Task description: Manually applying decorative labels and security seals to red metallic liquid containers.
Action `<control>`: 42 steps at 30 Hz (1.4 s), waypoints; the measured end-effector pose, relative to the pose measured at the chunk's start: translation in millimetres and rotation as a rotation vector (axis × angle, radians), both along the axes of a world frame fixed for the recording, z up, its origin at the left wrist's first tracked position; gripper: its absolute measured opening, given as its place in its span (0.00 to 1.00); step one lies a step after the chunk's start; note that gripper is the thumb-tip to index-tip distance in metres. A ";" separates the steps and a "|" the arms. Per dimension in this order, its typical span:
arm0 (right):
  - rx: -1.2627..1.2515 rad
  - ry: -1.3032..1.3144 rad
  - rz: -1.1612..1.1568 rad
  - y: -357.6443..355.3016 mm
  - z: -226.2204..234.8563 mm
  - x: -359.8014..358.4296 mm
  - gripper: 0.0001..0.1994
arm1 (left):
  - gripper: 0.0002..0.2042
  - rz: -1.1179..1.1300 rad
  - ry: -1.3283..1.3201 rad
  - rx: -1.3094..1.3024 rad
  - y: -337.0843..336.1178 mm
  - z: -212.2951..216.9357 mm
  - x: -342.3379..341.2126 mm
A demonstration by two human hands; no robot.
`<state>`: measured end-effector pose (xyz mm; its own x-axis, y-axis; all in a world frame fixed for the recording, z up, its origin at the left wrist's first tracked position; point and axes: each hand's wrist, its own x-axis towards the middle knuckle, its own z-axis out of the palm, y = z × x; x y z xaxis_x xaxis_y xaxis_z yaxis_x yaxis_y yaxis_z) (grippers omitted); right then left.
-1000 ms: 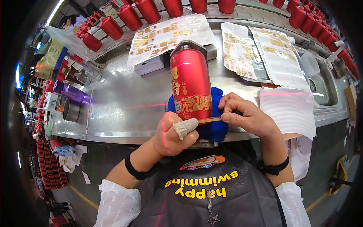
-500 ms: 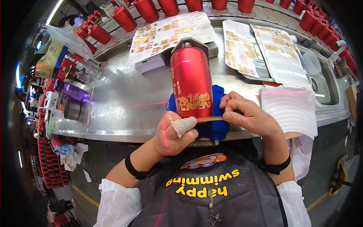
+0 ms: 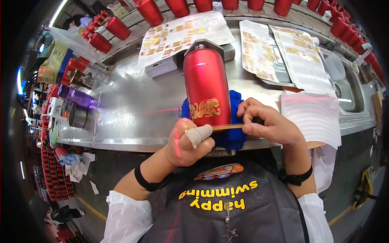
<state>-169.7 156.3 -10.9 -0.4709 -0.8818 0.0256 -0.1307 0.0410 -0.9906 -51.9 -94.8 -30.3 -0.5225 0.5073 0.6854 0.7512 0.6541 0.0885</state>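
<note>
A glossy red metal bottle [image 3: 206, 77] lies with its narrow neck toward the far side, at a dark angular holder [image 3: 211, 43]. Gold ornament [image 3: 207, 110] decorates its wall near the base. Across the base end runs a thin tan strip [image 3: 227, 127]. My left hand [image 3: 184, 143] is closed in a fist at the strip's left end, a white fabric finger cover [image 3: 199, 135] on one finger. My right hand [image 3: 269, 123] pinches the strip's right end; something dark shows under its curled fingers. A blue cloth [image 3: 236, 103] lies beneath the bottle.
Sheets of gold decals [image 3: 182, 36] lie behind, with more sheets [image 3: 300, 56] at right near a sink [image 3: 350, 97]. White paper [image 3: 310, 117] hangs over the table's right edge. A purple bottle [image 3: 75, 95] stands left. Red bottles [image 3: 150, 11] line a conveyor at the back.
The red bottle has turned about its length, so its gold ornament shows differently and the small upper motif is out of sight. Bottles on the back conveyor have shifted right. Both hands stay nearly in place.
</note>
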 end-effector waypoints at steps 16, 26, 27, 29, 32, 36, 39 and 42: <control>0.018 -0.037 -0.033 -1.9 0.4 1.2 0.12 | 0.12 0.022 0.043 0.024 -0.6 -5.7 0.1; 0.040 -0.027 -0.030 -3.0 2.1 2.4 0.12 | 0.12 -0.057 0.225 -0.097 8.7 5.1 -16.0; 0.055 -0.053 -0.035 -2.8 3.3 3.4 0.12 | 0.12 -0.050 0.199 -0.068 6.2 5.4 -13.5; 0.036 -0.042 -0.050 -4.0 2.5 3.5 0.11 | 0.12 -0.050 0.173 -0.040 2.3 2.4 -8.0; 0.016 -0.017 -0.059 -4.3 0.8 4.0 0.11 | 0.12 0.054 0.051 -0.022 0.0 -2.8 1.1; -0.001 0.030 -0.065 -3.8 -3.0 3.2 0.11 | 0.14 -0.005 0.102 -0.121 5.2 12.7 -10.7; 0.057 -0.082 -0.048 -3.8 1.6 2.6 0.12 | 0.14 0.010 0.216 -0.099 9.3 7.9 -15.4; 0.010 -0.007 -0.061 -3.9 -3.0 3.8 0.12 | 0.12 -0.086 0.207 -0.051 6.3 6.8 -15.0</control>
